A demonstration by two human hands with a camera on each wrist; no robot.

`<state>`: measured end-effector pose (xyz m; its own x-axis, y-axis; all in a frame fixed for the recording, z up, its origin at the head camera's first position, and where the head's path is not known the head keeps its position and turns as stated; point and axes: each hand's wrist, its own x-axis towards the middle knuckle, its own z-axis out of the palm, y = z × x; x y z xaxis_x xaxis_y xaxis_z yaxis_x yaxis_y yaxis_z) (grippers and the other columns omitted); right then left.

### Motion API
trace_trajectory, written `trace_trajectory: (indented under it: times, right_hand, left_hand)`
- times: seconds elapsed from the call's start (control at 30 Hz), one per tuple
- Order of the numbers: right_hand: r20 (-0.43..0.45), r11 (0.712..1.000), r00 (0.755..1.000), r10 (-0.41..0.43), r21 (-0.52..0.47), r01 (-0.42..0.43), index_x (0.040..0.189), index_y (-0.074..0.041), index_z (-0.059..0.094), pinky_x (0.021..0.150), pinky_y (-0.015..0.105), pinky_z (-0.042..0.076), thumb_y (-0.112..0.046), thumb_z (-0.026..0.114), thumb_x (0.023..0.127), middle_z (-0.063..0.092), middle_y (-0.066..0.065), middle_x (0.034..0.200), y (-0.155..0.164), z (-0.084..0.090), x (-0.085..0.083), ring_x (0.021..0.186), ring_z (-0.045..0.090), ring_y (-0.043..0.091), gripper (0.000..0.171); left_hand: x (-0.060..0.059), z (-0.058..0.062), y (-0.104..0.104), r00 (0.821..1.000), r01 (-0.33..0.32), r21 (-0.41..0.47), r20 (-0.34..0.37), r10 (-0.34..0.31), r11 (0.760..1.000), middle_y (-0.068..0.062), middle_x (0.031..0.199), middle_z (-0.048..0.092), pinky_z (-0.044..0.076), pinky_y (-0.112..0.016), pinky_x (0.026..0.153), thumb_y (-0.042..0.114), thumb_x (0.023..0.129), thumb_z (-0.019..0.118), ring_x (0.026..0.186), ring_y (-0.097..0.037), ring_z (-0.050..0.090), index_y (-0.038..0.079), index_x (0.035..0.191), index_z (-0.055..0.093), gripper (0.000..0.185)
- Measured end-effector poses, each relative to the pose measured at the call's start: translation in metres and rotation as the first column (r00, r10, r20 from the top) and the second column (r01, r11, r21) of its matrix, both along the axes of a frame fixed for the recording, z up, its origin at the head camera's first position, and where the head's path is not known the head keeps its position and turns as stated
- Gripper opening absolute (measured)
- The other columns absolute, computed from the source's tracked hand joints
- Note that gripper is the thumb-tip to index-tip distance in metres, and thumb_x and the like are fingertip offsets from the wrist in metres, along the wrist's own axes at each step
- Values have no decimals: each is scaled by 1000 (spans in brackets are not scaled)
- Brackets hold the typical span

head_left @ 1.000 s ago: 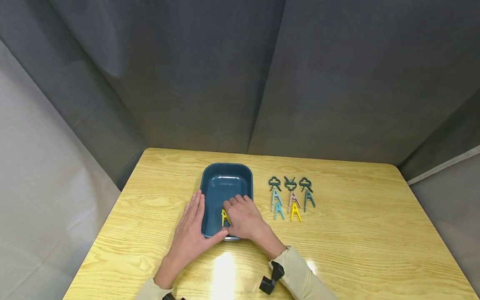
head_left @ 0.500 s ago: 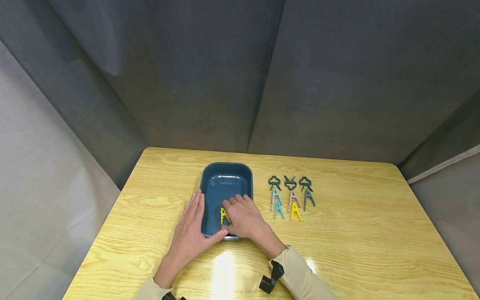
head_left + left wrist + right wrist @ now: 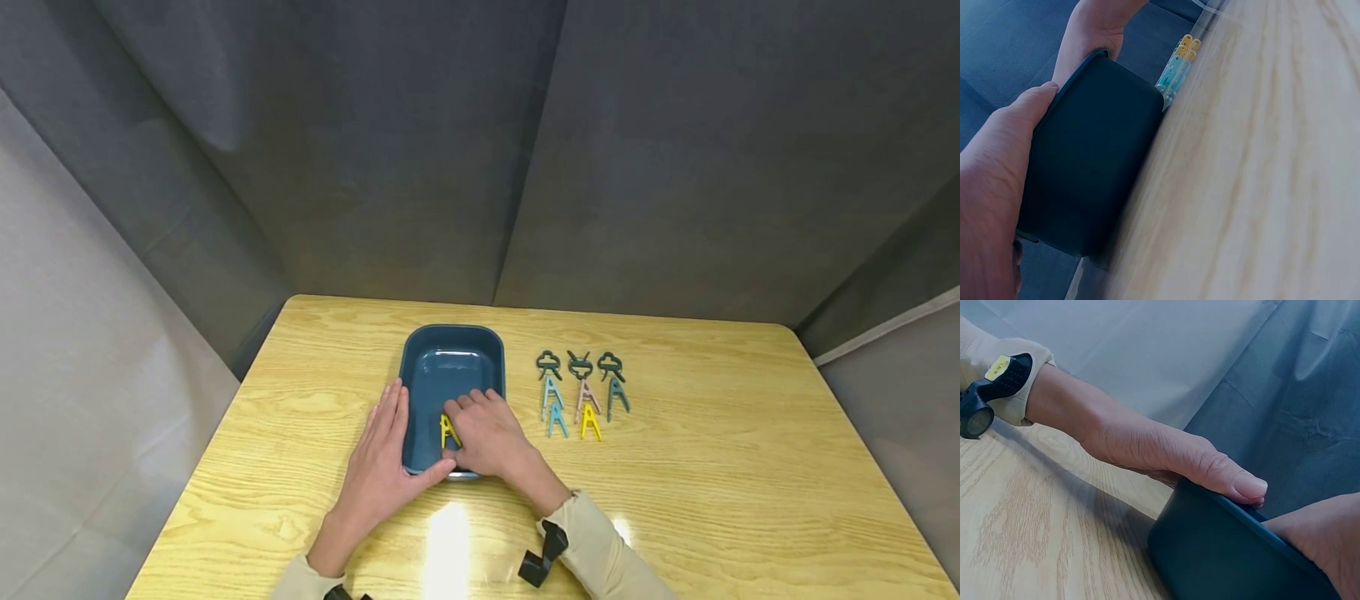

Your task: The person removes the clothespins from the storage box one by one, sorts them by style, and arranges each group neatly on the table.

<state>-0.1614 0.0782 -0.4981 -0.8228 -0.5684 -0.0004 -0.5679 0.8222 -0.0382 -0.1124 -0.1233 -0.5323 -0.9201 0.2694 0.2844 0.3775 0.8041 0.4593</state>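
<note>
**Yellow clip held inside the tray**

Left hand (image 3: 378, 467), fingers straight, rests against the dark blue plastic tray's (image 3: 450, 354) left wall at frame centre. Right hand (image 3: 487, 437) pinches the yellow plastic clip (image 3: 447, 430) upright inside, long axis pointing away; spare coloured clips (image 3: 581, 396) lie rightward.

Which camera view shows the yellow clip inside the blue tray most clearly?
The head view: the yellow clip is seen from above in the blue tray, at the right hand. The left wrist and right wrist views show only the tray's outer wall, not that clip.
</note>
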Motion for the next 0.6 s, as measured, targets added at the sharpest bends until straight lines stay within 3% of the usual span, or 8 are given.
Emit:
trace_trajectory:
  times: [0.6]
  right_hand:
    - [3,1000,1000,5,-4,-5,118,-15,71,85,40,50,-56,80,85,73,2,107,1,1,1,96,61,22,54]
  left_hand:
    - [0,0,1,1000,0,0,-2,0,1000,-11,176,8,17,-50,130,80,84,64,162,-28,10,4,167,13,124]
